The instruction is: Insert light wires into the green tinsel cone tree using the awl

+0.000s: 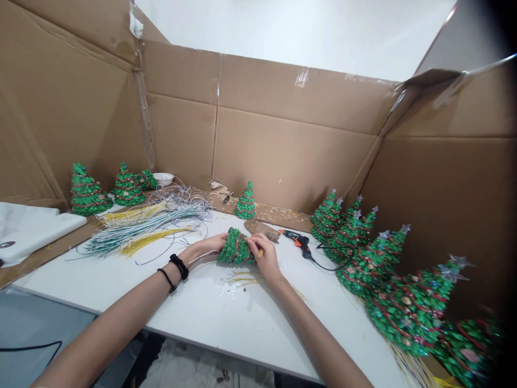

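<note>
A small green craft Christmas tree (235,247) with red bead strings lies tilted on the white table (226,318), held between both hands. My left hand (205,246) grips its left side, fingers curled against it. My right hand (263,256) is closed on its right side, pinching near the base. Two black bands sit on my left wrist.
A glue gun (297,239) with a black cord lies right of the hands. Several finished trees (375,258) line the right edge. Another tree (246,202) stands behind, more trees (86,193) at far left. A bundle of wires (141,226) and a white bowl (163,178) lie left. Cardboard walls surround the table.
</note>
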`<state>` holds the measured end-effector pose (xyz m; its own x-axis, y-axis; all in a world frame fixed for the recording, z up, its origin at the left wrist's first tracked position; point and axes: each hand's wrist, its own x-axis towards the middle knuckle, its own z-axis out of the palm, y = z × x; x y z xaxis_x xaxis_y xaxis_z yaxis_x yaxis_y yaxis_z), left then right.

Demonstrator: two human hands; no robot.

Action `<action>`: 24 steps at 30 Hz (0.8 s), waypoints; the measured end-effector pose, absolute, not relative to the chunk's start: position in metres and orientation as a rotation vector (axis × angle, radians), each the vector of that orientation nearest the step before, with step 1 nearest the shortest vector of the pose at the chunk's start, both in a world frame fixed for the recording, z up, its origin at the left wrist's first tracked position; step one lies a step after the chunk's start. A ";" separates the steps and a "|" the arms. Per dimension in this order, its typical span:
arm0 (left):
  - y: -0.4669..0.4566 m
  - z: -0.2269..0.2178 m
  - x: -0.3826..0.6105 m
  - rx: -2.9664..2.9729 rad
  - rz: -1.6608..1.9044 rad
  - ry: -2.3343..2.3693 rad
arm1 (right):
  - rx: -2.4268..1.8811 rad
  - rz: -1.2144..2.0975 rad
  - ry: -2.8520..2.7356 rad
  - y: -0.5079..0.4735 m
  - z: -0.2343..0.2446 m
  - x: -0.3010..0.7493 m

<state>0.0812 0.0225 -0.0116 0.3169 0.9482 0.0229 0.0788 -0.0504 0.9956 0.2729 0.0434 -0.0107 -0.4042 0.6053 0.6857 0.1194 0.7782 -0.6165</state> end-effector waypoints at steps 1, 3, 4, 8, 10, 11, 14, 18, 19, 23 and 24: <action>0.022 -0.010 0.082 1.432 0.940 0.993 | -0.592 0.602 -1.924 0.045 -0.008 0.272; 0.021 -0.009 0.083 1.433 0.934 0.968 | -0.672 0.588 -1.904 0.049 -0.004 0.271; 0.021 -0.009 0.083 1.429 0.936 0.963 | -0.689 0.576 -1.915 0.052 -0.002 0.270; 0.019 -0.012 0.083 1.414 0.965 0.967 | -0.624 0.640 -2.066 0.062 0.002 0.269; 0.020 -0.014 0.084 1.419 0.987 0.966 | -0.588 0.727 -2.111 0.066 0.003 0.270; 0.021 -0.014 0.084 1.420 1.001 0.961 | -0.573 0.769 -2.122 0.067 0.003 0.271; 0.023 -0.015 0.085 1.409 1.011 0.940 | -0.553 0.860 -2.116 0.070 0.003 0.273; 0.023 -0.014 0.086 1.386 0.985 0.917 | -0.558 0.937 -2.082 0.072 0.001 0.273; 0.023 -0.014 0.086 1.377 0.989 0.918 | -0.563 0.955 -2.078 0.073 0.001 0.273; 0.020 -0.014 0.088 1.338 1.022 0.929 | -0.583 0.996 -2.070 0.072 0.001 0.273; 0.020 -0.014 0.088 1.334 1.028 0.929 | -0.585 0.999 -2.068 0.072 0.001 0.273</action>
